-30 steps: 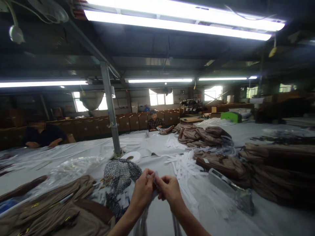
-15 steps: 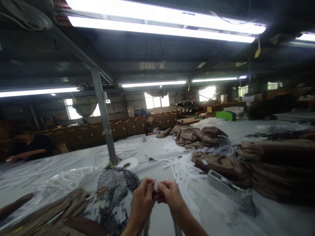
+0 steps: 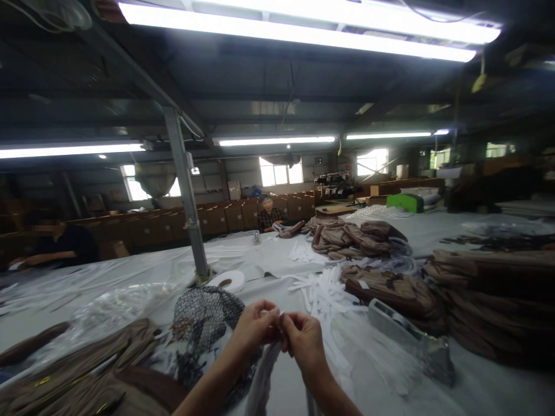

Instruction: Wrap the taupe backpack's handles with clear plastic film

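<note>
Head view: L hand (image 3: 255,327) & R hand (image 3: 303,339) are pinching shut on a pale fabric strip (image 3: 265,370), fingertips touching, strip hanging down betw. the wrists. Vs. a sec ago the small white end that was sticking up betw. the thumbs is now tucked in; hands are closing tighter, so the fiddling w/ the end seems to be progressing. Speckled cloth (image 3: 203,315) is lying just left of L hand; metal tool (image 3: 407,338) well right of R hand.
</note>
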A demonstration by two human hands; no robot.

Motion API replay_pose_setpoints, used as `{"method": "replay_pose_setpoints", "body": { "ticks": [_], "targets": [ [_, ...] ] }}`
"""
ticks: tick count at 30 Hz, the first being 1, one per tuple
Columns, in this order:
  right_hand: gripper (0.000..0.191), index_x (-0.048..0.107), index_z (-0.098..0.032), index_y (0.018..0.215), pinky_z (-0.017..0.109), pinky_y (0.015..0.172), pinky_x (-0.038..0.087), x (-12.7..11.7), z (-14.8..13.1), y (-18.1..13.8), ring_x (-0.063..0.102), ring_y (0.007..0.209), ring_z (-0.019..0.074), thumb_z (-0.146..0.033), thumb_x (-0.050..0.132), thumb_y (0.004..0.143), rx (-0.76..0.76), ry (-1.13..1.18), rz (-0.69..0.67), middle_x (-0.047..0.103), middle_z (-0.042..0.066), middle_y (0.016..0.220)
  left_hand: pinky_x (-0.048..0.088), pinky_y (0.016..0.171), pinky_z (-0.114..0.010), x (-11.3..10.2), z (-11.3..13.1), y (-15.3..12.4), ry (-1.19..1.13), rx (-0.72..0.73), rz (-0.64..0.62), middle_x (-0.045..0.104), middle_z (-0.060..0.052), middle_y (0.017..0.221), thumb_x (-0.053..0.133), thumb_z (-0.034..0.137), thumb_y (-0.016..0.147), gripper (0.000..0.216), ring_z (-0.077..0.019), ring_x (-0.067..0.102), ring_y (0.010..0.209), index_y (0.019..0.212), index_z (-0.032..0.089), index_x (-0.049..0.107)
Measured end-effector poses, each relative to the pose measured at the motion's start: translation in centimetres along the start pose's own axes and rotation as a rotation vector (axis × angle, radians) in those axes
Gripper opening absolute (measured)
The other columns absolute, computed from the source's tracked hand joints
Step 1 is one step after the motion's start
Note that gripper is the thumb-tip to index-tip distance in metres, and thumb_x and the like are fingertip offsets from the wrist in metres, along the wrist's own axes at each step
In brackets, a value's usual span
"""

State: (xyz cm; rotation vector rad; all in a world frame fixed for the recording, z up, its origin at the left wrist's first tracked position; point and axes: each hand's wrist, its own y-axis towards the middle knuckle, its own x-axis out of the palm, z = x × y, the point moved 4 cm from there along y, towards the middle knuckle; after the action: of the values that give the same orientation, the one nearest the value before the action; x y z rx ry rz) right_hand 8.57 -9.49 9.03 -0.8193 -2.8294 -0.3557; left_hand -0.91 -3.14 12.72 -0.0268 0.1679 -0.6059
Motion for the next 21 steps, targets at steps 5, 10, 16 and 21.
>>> {"method": "replay_pose_setpoints", "body": {
  "ticks": [5,10,16,21],
  "targets": [
    [0.033,0.067,-0.012,0.081,0.022,0.04,0.033,-1.3,-0.8,0.6,0.042,0.042,0.0091,-0.044,0.062,0.074,-0.098,-0.152,-0.005,0.06,0.0,0.057,0.04,0.045,-0.019,-0.3,0.9,0.3,0.028,-0.094,-0.039,0.058,0.003,0.052,0.066,0.041,0.066,0.03,-0.0105,0.056,0.043,0.073,0.018,0.047],
    [0.012,0.067,-0.021,0.085,0.025,0.073,0.043,-2.1,-4.9,1.7,0.056,0.077,0.014,-0.02,0.067,0.073,-0.455,-0.428,-0.172,0.065,0.0,0.086,0.045,0.047,-0.021,0.0,1.7,0.6,0.045,-0.111,-0.079,0.06,0.002,0.057,0.069,0.042,0.065,0.032,-0.0125,0.059,0.048,0.076,0.019,0.049],
    [0.004,0.067,-0.019,0.075,0.026,0.071,0.042,-1.3,-6.2,2.9,0.057,0.074,0.0143,-0.015,0.068,0.073,-0.536,-0.536,-0.369,0.062,0.0,0.074,0.044,0.046,-0.022,0.1,1.4,1.3,0.042,-0.099,-0.131,0.055,0.004,0.052,0.067,0.047,0.064,0.036,-0.0117,0.056,0.044,0.074,0.02,0.046],
    [0.006,0.063,-0.019,0.072,0.027,0.076,0.04,-1.3,-4.9,2.9,0.057,0.08,0.0157,-0.02,0.065,0.078,-0.606,-0.544,-0.342,0.062,0.0,0.077,0.04,0.048,-0.023,-0.3,0.7,2.7,0.126,0.072,-0.04,0.049,0.005,0.05,0.06,0.042,0.069,0.027,-0.0112,0.05,0.046,0.068,0.019,0.047]
  ]
}}
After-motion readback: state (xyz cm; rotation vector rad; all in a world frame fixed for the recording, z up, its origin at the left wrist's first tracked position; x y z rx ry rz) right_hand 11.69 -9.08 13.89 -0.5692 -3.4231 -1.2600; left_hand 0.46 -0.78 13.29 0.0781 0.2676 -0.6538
